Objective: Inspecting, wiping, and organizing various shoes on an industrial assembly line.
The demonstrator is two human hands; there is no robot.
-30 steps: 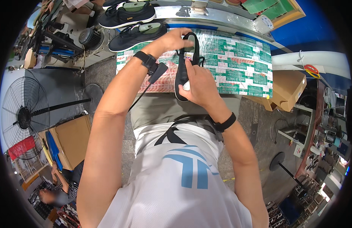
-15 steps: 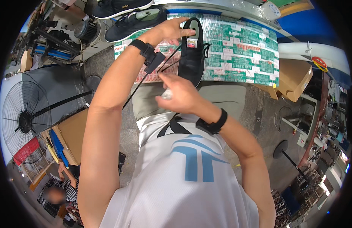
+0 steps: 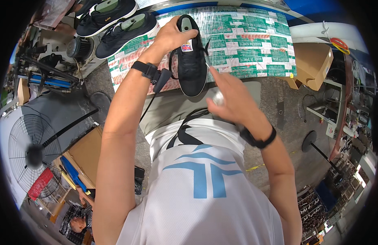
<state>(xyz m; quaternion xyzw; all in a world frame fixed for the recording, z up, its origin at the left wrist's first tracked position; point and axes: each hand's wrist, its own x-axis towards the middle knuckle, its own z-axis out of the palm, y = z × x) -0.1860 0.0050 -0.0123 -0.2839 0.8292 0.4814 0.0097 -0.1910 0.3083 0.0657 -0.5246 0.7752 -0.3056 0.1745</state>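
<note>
Since half a second earlier, the right hand [image 3: 234, 98] had swung from the left of the black shoe [image 3: 192, 69] to its right, fingers curled around a small whitish thing [image 3: 218, 97], too blurred to name. The left hand's [image 3: 172, 36] fingers grasped the shoe's heel end. It lay on the patterned bench [image 3: 250, 49], toe at the near edge.

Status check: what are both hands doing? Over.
Left hand gripping black shoe. Right hand beside it, holding something white, blurred. Other shoes close at left.
</note>
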